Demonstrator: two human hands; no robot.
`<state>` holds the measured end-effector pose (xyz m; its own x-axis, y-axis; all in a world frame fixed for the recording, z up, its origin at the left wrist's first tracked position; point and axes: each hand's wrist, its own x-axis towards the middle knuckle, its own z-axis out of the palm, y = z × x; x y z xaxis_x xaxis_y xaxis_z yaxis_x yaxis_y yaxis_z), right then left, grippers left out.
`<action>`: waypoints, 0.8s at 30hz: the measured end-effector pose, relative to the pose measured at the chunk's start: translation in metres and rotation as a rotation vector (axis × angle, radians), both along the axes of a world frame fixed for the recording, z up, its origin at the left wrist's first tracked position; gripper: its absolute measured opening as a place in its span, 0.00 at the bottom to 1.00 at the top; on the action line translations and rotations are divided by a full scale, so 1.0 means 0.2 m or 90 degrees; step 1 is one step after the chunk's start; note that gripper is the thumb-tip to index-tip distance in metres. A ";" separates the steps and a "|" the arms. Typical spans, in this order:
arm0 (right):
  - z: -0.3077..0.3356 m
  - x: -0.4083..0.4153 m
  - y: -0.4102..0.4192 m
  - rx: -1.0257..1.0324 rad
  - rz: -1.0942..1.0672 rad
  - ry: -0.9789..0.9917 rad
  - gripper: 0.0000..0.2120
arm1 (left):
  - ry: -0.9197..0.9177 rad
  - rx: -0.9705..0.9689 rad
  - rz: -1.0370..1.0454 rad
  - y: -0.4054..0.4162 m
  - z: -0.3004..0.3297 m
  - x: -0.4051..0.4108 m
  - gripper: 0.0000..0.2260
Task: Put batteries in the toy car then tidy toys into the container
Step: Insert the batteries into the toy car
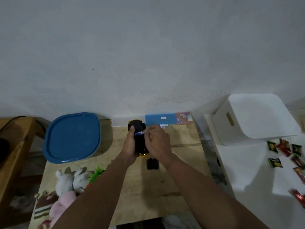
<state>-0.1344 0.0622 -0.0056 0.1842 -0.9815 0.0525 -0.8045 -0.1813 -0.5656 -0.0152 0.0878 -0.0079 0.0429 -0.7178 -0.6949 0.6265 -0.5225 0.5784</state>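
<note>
My left hand grips the toy car, a black and yellow car held upside down above the wooden table. My right hand pinches a blue and white battery against the car's underside. The black battery cover lies on the table just below my hands. The container with its blue lid stands at the table's back left. A white plush rabbit, a green toy and a pink plush lie at the front left.
A blue battery pack leans at the wall behind the car. A white bin stands on a white surface at the right, with several small snack packets beside it. A wooden bench is at far left.
</note>
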 end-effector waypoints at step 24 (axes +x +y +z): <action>-0.43 -0.25 -0.52 0.094 0.193 0.366 0.10 | -0.061 0.032 0.006 -0.15 -0.28 0.08 0.18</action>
<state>-0.1850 -0.0419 -0.0908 0.4112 -0.8714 -0.2674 -0.9113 -0.4000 -0.0976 0.0003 0.0584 -0.0643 0.1169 -0.6812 -0.7227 0.5746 -0.5471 0.6087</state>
